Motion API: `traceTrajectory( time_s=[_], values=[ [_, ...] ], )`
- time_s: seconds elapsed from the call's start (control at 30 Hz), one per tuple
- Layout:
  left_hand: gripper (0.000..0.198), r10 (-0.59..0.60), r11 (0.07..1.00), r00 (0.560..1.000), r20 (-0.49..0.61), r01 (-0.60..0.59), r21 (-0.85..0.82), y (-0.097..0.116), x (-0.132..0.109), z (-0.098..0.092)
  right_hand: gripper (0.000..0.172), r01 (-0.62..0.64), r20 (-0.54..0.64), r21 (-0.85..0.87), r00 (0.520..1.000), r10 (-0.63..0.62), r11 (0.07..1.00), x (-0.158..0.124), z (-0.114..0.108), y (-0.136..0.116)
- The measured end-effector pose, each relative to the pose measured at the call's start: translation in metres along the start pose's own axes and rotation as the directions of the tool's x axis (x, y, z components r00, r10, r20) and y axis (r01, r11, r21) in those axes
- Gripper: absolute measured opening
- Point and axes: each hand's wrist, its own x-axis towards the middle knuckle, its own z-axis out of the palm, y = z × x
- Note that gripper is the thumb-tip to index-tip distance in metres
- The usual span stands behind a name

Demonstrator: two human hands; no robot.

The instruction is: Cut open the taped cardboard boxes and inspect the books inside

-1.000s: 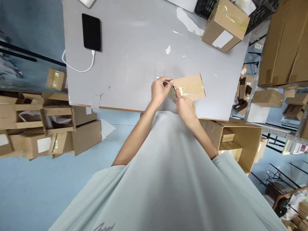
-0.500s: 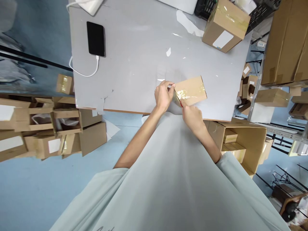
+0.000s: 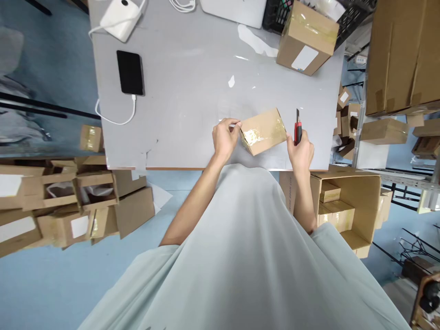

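Note:
A small brown cardboard box [image 3: 263, 130] with clear, shiny tape across its top rests at a slant near the table's front edge. My left hand [image 3: 225, 137] pinches its left corner between thumb and fingers. To the right of the box, my right hand [image 3: 300, 151] is closed round a red and black utility knife [image 3: 297, 130], its blade pointing away from me. The thumb of that hand is close to the box's right corner; whether it touches cannot be made out.
On the grey table [image 3: 178, 101] lie a black phone [image 3: 130, 72] on a white cable, a white power bank [image 3: 120, 20] and a larger taped box [image 3: 307, 36]. Open cartons [image 3: 96, 183] stand at the left; a big open carton [image 3: 360, 206] holds small boxes at the right.
My right hand has moved right, away from the box's near left end, bringing the knife into plain sight. My left hand stays at the box's left corner. The camera view has shifted slightly.

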Motion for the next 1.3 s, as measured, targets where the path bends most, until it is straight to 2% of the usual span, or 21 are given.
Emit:
traceTrajectory(
  time_s=[0.03, 0.07, 0.17, 0.3, 0.47, 0.6, 0.67, 0.73, 0.83, 0.9, 0.97, 1.07, 1.3],
  values=[
    [0.031, -0.011, 1.000, 1.000, -0.001, 0.011, -0.007, 0.000, 0.000, -0.001, 0.051, -0.068, -0.002, 0.082, 0.998, 0.068, 0.994, 0.016, 0.008, 0.011],
    [0.029, -0.023, 1.000, 1.000, 0.000, 0.023, -0.014, -0.001, -0.001, -0.002, 0.047, -0.117, 0.061, 0.194, 0.992, 0.107, 0.974, 0.029, 0.016, 0.021],
    [0.028, -0.064, 0.998, 0.998, -0.007, 0.064, -0.030, -0.006, -0.008, -0.008, 0.051, -0.210, 0.200, 0.517, 0.972, 0.121, 0.830, 0.042, 0.038, 0.034],
    [0.035, -0.164, 0.983, 0.985, -0.053, 0.159, -0.091, -0.023, -0.017, -0.022, 0.053, -0.189, 0.202, 0.692, 0.977, 0.064, 0.696, 0.013, 0.059, 0.022],
    [0.042, -0.232, 0.965, 0.963, -0.138, 0.209, -0.161, -0.041, -0.026, -0.049, 0.054, -0.226, 0.303, 0.744, 0.953, -0.016, 0.629, -0.022, 0.081, -0.003],
    [0.037, -0.203, 0.979, 0.958, -0.202, 0.192, -0.069, -0.043, -0.031, -0.067, 0.053, -0.288, 0.409, 0.709, 0.912, -0.043, 0.644, -0.032, 0.093, -0.014],
    [0.031, -0.113, 0.992, 0.966, -0.232, 0.124, 0.034, -0.035, -0.030, -0.070, 0.051, -0.295, 0.429, 0.700, 0.902, -0.052, 0.651, -0.034, 0.095, -0.016],
    [0.027, 0.017, 0.991, 0.976, -0.215, 0.013, 0.136, -0.022, -0.027, -0.067, 0.049, -0.288, 0.423, 0.698, 0.904, -0.054, 0.655, -0.035, 0.095, -0.017],
    [0.029, 0.178, 0.972, 0.983, -0.036, -0.170, 0.162, 0.003, -0.018, -0.049, 0.045, -0.270, 0.411, 0.668, 0.911, -0.041, 0.694, -0.036, 0.095, -0.016],
    [0.028, 0.233, 0.961, 0.966, 0.114, -0.246, 0.122, 0.016, -0.013, -0.032, 0.043, -0.249, 0.404, 0.631, 0.914, -0.038, 0.734, -0.036, 0.095, -0.014],
    [0.028, 0.255, 0.956, 0.945, 0.204, -0.278, 0.095, 0.022, -0.010, -0.017, 0.041, -0.215, 0.400, 0.589, 0.915, -0.050, 0.779, -0.038, 0.094, -0.012],
    [0.030, 0.252, 0.956, 0.941, 0.228, -0.278, 0.092, 0.020, -0.011, -0.005, 0.038, -0.123, 0.370, 0.511, 0.925, -0.088, 0.851, -0.043, 0.083, -0.010],
    [0.030, 0.241, 0.961, 0.947, 0.214, -0.263, 0.081, 0.011, -0.012, -0.007, 0.053, 0.080, 0.351, 0.325, 0.915, -0.199, 0.942, -0.053, 0.044, -0.027]
  ],
)
